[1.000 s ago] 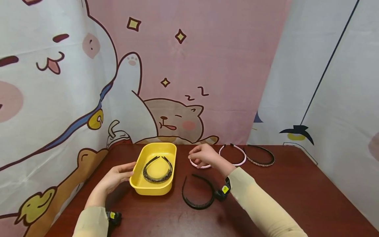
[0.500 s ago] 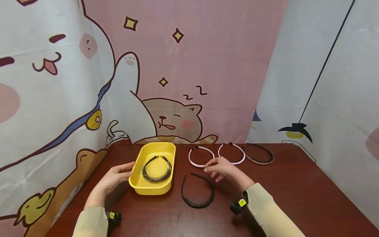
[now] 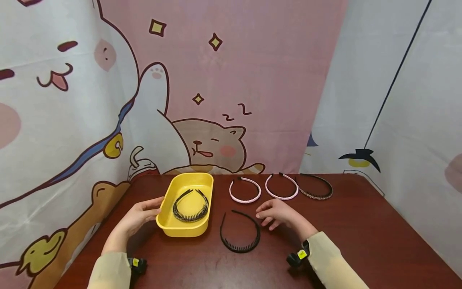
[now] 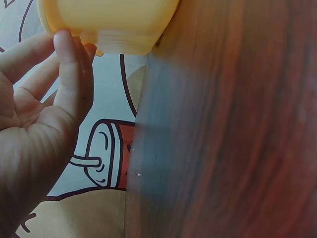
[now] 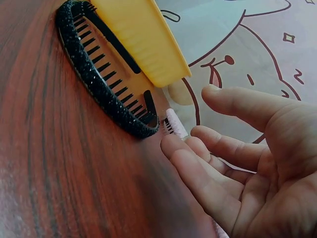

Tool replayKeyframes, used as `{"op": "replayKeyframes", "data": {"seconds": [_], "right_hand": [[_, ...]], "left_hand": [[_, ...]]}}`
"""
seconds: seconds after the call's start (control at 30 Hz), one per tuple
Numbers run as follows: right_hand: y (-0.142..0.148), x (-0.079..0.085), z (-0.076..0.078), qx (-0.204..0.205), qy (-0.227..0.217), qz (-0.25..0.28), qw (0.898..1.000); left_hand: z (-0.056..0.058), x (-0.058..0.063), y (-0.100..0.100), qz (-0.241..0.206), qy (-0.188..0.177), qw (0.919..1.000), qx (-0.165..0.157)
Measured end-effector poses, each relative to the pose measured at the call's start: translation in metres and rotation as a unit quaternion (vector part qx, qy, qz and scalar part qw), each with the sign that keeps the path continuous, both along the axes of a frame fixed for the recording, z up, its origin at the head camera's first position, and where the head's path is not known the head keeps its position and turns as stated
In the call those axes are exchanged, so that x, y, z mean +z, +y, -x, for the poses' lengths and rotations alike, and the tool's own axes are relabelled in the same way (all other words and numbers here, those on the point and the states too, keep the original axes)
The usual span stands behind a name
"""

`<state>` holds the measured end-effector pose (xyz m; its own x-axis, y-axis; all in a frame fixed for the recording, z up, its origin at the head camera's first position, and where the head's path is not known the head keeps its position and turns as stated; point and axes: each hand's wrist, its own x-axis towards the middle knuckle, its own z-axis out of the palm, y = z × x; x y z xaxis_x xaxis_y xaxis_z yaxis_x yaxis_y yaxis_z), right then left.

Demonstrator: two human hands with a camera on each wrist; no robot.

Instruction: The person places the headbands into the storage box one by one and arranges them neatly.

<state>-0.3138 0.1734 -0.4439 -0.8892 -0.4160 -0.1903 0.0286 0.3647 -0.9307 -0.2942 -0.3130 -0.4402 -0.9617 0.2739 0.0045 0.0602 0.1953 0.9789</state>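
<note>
In the head view my left hand (image 3: 142,216) rests its fingertips against the left side of the yellow tray (image 3: 184,231). The left wrist view shows thumb and fingers relaxed at the tray's rim (image 4: 106,42). A dark toothed headband (image 3: 191,218) with a patterned band lies in the tray. My right hand (image 3: 279,214) hovers over the table with relaxed, parted fingers and holds nothing. Just left of it lies a black toothed headband (image 3: 240,249), whose speckled outer band (image 5: 91,82) shows up close in the right wrist view.
Two pink headbands (image 3: 245,201) (image 3: 282,198) lie in a row toward the table's back edge. Right of them lies a dark headband (image 3: 317,196) with a patterned band. The brown table (image 3: 361,233) meets a printed cartoon backdrop (image 3: 274,100) behind and at the sides.
My right hand has drawn back from the left pink headband, toward me and to the right, leaving that headband in full view. My left hand stays at the tray.
</note>
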Motion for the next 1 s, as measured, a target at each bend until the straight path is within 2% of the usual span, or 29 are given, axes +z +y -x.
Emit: {"op": "replayKeyframes", "data": {"seconds": [0.1,0.3,0.5,1.0], "right_hand": [[0.001,-0.002,-0.001,-0.001,0.000,0.002,1.000],[-0.001,-0.007,-0.001,0.001,-0.002,0.012,1.000],[-0.005,-0.014,-0.003,-0.009,0.012,0.017,1.000],[-0.015,-0.019,-0.009,-0.017,0.065,-0.036,0.997]], "left_hand": [[0.000,-0.001,0.000,-0.002,0.004,1.0000,-0.006],[0.002,-0.001,-0.001,0.002,0.001,1.0000,0.004],[0.003,-0.002,-0.001,0.002,0.006,1.0000,0.002],[0.001,-0.002,0.000,-0.003,-0.003,0.9999,0.012]]}}
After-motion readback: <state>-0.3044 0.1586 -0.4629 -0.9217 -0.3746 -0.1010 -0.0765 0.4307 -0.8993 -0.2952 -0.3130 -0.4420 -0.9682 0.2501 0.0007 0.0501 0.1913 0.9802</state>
